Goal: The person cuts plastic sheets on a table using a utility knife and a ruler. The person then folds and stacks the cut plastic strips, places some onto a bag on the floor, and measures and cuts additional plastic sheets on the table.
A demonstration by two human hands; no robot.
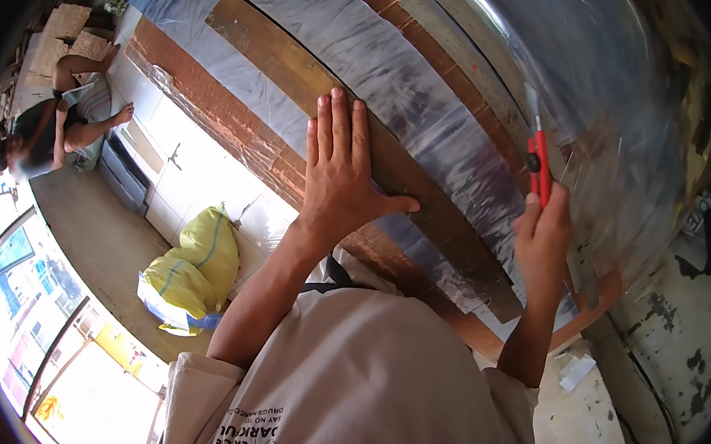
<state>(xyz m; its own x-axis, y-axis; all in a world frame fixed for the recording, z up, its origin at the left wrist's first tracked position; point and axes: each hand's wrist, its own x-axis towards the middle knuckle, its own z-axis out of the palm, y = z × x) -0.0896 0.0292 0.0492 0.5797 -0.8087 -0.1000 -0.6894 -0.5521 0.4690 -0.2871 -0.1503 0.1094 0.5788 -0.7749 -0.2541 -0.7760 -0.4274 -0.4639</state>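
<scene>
My left hand (339, 166) lies flat with its fingers stretched out on a long brown wooden strip (424, 198). The strip rests slantwise across a bluish-grey, shiny patterned sheet (454, 138), which is spread over a brown board surface. To the right, my right hand (542, 232) is closed around the red handle of a utility knife (539, 165). The knife's blade points away from me, above the sheet's right side and apart from the strip. Whether the blade touches anything cannot be made out.
Crumpled clear plastic film (621, 134) hangs at the right. A yellow sack (202, 260) stands on the tiled floor at the left. Farther left, another person (59, 119) sits near a dark box (125, 172) and stacked cardboard (66, 32). The worn wall (689, 332) is at the right.
</scene>
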